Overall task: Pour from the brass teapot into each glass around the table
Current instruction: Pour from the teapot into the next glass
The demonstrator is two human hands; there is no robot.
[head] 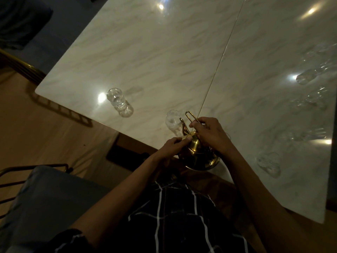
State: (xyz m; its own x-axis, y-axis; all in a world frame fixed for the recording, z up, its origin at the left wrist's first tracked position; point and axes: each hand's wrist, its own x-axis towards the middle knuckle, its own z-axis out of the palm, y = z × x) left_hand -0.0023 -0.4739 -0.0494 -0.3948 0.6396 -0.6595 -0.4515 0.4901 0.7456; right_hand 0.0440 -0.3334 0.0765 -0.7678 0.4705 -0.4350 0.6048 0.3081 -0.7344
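At the table's [164, 52] near edge, the right hand [209, 134] grips the tilted brass teapot's [197, 154] wire handle; the left hand's [171, 145] fingers curl against its lid. The spout meets the nearest glass [172, 122]. Another glass [116, 97] stands near the left corner.

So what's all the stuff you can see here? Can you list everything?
brass teapot: one, gold, at the near table edge, tilted with its spout toward the glass in front.
glass by the spout: one, clear, just beyond the teapot.
glass to the left: one, clear, near the table's left edge.
glasses on the right: several, clear, blurred; one nearest, one farther; exact count unclear.
table: one, pale marble with a thin seam.
chair: one, grey cushion, lower left.
floor: tan.
left hand: touching the teapot's lid area.
right hand: gripping the teapot's wire handle.
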